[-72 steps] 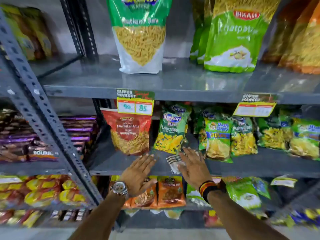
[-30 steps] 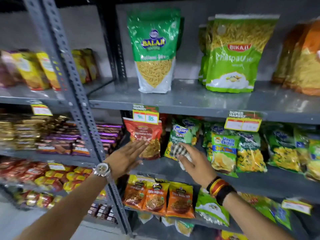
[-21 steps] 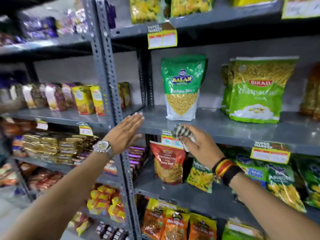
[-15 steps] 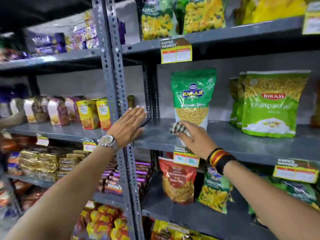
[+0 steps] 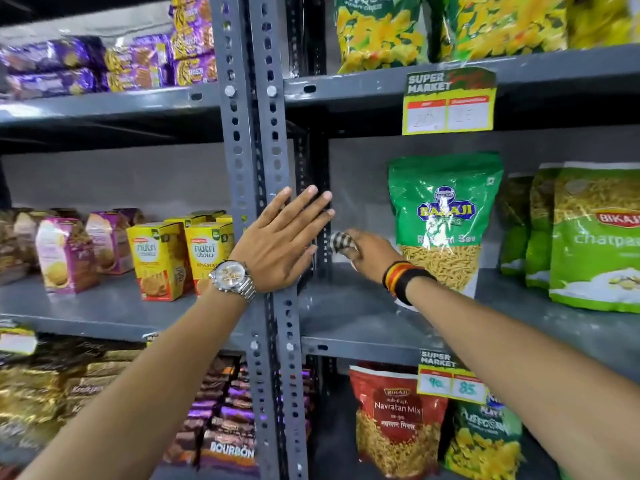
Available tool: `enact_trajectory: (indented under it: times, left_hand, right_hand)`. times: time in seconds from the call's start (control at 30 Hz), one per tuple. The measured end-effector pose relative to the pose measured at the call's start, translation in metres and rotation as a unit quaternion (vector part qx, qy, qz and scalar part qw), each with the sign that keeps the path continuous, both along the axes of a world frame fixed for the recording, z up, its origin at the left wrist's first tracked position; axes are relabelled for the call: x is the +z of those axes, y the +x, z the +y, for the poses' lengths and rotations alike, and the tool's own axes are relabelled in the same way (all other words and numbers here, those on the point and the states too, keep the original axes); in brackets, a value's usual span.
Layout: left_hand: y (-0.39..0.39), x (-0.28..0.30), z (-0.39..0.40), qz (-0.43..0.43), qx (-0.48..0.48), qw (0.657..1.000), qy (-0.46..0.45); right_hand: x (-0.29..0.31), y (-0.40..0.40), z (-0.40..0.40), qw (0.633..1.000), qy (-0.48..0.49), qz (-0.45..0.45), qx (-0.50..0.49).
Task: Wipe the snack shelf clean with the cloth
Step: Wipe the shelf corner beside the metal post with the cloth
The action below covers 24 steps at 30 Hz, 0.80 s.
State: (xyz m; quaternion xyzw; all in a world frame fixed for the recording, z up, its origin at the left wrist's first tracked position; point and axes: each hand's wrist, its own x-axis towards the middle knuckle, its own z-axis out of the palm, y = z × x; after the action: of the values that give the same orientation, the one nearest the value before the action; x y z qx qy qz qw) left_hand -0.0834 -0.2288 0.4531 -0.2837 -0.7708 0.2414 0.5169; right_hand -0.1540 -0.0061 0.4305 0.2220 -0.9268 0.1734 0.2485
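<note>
A grey metal snack shelf (image 5: 349, 317) runs across the middle of the view. My right hand (image 5: 372, 254) reaches deep into its back left corner, shut on a bunched black-and-white checked cloth (image 5: 341, 242) that presses near the rear wall. My left hand (image 5: 282, 244), with a silver watch on the wrist, lies flat with fingers spread against the grey perforated upright post (image 5: 258, 161). A green Balaji sev bag (image 5: 445, 216) stands just right of my right hand.
Light green Bikaji bags (image 5: 595, 237) stand further right on the same shelf. Yellow biscuit boxes (image 5: 181, 254) fill the left bay. A price tag (image 5: 448, 102) hangs from the shelf above, another tag (image 5: 450, 379) below. A red Navratan Mix bag (image 5: 394, 417) sits underneath.
My view rose from the lower shelf to this one. My right hand lifted the cloth from the lower shelf and pushed it to this shelf's back left corner. My left hand moved up onto the post.
</note>
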Motion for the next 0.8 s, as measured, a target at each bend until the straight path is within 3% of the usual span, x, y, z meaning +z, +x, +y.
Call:
enact_trajectory:
  times: [0.27, 0.43, 0.53, 0.8]
  left_hand:
    - [-0.007, -0.002, -0.005, 0.019, -0.041, 0.999, 0.005]
    - [-0.010, -0.002, -0.007, 0.024, -0.053, 0.998, 0.005]
    - [-0.010, -0.003, -0.007, 0.023, -0.054, 0.998, 0.007]
    - [-0.010, -0.005, -0.007, 0.023, -0.059, 0.998, 0.006]
  right_hand:
    - [-0.009, -0.086, -0.029, 0.984, 0.115, -0.054, -0.127]
    - [-0.014, -0.099, -0.037, 0.924, 0.198, -0.293, -0.146]
    - [0.002, -0.095, -0.045, 0.916, 0.126, -0.354, -0.141]
    - [-0.059, -0.141, -0.054, 0.929, 0.083, -0.259, -0.251]
